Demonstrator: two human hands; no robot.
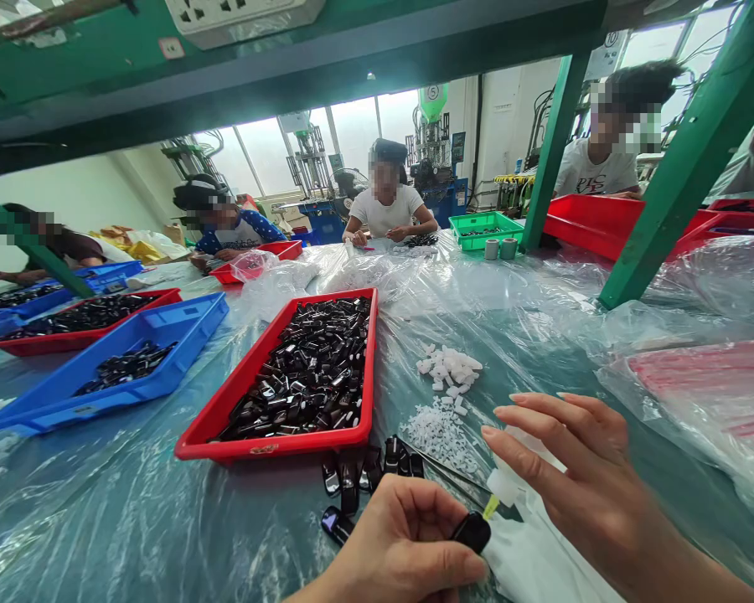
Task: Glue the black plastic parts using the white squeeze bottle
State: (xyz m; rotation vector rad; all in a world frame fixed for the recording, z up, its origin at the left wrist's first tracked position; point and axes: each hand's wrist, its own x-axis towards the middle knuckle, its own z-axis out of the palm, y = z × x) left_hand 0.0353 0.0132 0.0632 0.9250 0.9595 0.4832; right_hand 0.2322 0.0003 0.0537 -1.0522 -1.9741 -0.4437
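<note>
So my left hand [399, 544] was pinched closed around a small glossy black piece [473, 532], and my right hand [578, 477] was curled around a white plastic squeeze bottle [508, 484], its yellow-green tip right up by that black piece, maybe touching, hard to tell from this angle. A white cloth [534, 557] lay under the bottle, and a pair of thin metal tweezers [446, 471] sat just beside it on the clear plastic sheeting [94, 511] over the table. Loose black pieces [348, 486] were scattered by my left hand, next to two heaps of little white bits [443, 431]. Just past those was a red tray [276, 445] piled with more black pieces, with a blue tray [126, 394] off to its left. A pink-striped plastic bag [710, 368] lay to the right. Further along, a green tray [485, 230] sat on the table, and three co-workers [386, 209] were seated across from me.
</note>
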